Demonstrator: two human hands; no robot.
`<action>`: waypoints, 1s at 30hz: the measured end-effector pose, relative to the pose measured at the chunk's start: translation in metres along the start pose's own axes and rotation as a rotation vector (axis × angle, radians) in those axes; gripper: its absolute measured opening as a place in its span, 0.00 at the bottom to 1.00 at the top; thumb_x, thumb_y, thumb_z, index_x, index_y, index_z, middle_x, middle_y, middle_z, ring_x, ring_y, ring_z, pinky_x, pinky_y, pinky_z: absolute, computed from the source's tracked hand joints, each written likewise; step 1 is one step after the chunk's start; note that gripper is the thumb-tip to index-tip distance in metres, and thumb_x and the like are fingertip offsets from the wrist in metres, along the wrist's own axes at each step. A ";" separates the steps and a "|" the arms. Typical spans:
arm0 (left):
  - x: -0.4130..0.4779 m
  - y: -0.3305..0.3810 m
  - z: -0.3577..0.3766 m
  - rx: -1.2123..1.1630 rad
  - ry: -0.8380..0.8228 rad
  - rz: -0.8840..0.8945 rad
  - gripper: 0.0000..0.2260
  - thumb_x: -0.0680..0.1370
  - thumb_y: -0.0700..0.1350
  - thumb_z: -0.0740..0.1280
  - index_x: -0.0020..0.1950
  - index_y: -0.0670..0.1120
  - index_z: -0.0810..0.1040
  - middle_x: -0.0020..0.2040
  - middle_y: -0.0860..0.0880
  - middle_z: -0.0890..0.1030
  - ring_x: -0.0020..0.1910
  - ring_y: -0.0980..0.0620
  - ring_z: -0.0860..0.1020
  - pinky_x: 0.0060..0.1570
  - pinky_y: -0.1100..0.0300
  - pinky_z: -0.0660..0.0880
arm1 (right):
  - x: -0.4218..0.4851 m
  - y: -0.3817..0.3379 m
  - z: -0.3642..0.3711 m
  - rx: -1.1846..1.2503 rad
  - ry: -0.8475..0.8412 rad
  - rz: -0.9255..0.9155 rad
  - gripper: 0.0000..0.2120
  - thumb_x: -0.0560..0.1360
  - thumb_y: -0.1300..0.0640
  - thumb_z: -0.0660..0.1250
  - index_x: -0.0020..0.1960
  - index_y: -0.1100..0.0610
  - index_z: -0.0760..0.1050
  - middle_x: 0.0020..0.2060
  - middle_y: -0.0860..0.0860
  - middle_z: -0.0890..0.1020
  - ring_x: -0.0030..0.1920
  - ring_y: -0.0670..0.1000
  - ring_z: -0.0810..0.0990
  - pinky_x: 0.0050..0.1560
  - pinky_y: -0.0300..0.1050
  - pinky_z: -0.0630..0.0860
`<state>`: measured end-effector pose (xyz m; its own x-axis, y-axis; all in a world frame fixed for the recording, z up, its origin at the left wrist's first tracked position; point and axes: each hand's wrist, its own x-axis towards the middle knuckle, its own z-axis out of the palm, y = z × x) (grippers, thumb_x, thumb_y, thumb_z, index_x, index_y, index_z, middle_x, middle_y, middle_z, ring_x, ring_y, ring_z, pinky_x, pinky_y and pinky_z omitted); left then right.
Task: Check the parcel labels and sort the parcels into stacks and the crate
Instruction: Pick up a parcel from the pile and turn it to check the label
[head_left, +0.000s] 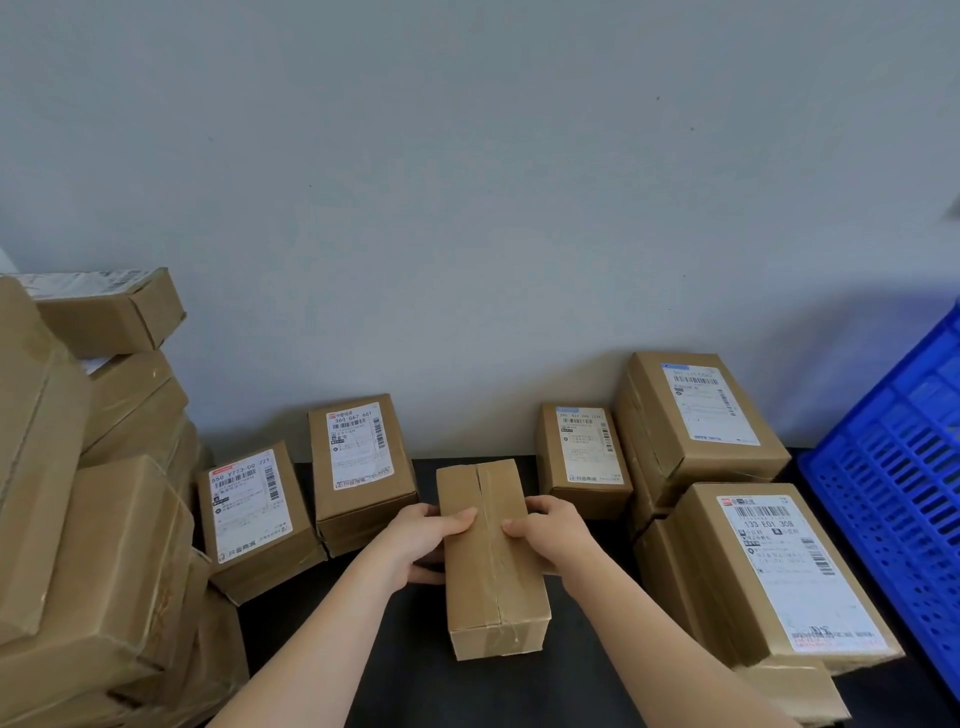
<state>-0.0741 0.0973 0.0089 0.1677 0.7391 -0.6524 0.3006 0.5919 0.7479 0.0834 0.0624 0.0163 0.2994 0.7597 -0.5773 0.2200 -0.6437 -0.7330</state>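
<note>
A pale grey wall (467, 182) is rising behind the taped parcel (493, 571), which is sitting in the middle of the scene over a black table (405, 649) with its long taped seam facing up. Whether its underside is touching the table cannot be told. Well to the left of the taped parcel, a tall heap of brown parcels (104, 545) is leaning at mixed angles. Well to the right of it, a blue slatted crate (893, 493) is standing at the edge of the view. Between the crate and the taped parcel, just to its right, a stack topped by a parcel labelled 133 E01 308 (779, 577) is resting. Beyond that, right of and behind the taped parcel, a second stack (701, 415) is sitting against the wall, label up. Left of and behind the taped parcel, a parcel labelled 360 G67 661 (358, 457) is lying on another box. Further left, a parcel labelled 550 Y773 (254, 514) is doing the same. Just behind the taped parcel to the right, a smaller labelled parcel (582, 457) is lying near the wall. The left hand (421, 535) is gripping the taped parcel's left edge, thumb on top. The right hand (556, 530) is gripping its right edge likewise, so the hands are clamping it from opposite sides.
</note>
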 end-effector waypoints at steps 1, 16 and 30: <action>0.001 0.000 0.000 -0.002 -0.006 -0.006 0.29 0.73 0.50 0.72 0.70 0.45 0.66 0.61 0.44 0.75 0.59 0.44 0.76 0.56 0.44 0.77 | 0.001 -0.001 0.000 -0.006 -0.007 0.007 0.28 0.74 0.58 0.70 0.72 0.53 0.64 0.64 0.54 0.74 0.61 0.55 0.75 0.59 0.52 0.75; 0.005 0.002 0.000 0.011 -0.038 -0.035 0.27 0.73 0.50 0.73 0.68 0.46 0.67 0.59 0.45 0.75 0.54 0.46 0.77 0.52 0.47 0.79 | 0.007 -0.002 -0.001 -0.005 -0.035 0.084 0.28 0.76 0.60 0.67 0.73 0.53 0.63 0.64 0.54 0.73 0.62 0.56 0.75 0.60 0.54 0.74; -0.009 0.017 -0.004 -0.193 -0.006 -0.027 0.32 0.75 0.66 0.58 0.71 0.47 0.65 0.64 0.41 0.74 0.61 0.39 0.74 0.54 0.45 0.74 | -0.010 -0.019 -0.004 0.287 -0.013 0.145 0.19 0.80 0.53 0.60 0.70 0.55 0.66 0.60 0.56 0.73 0.60 0.58 0.73 0.57 0.53 0.74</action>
<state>-0.0742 0.1025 0.0280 0.1680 0.7202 -0.6731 0.1194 0.6629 0.7391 0.0803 0.0666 0.0375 0.2962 0.6642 -0.6863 -0.0953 -0.6944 -0.7132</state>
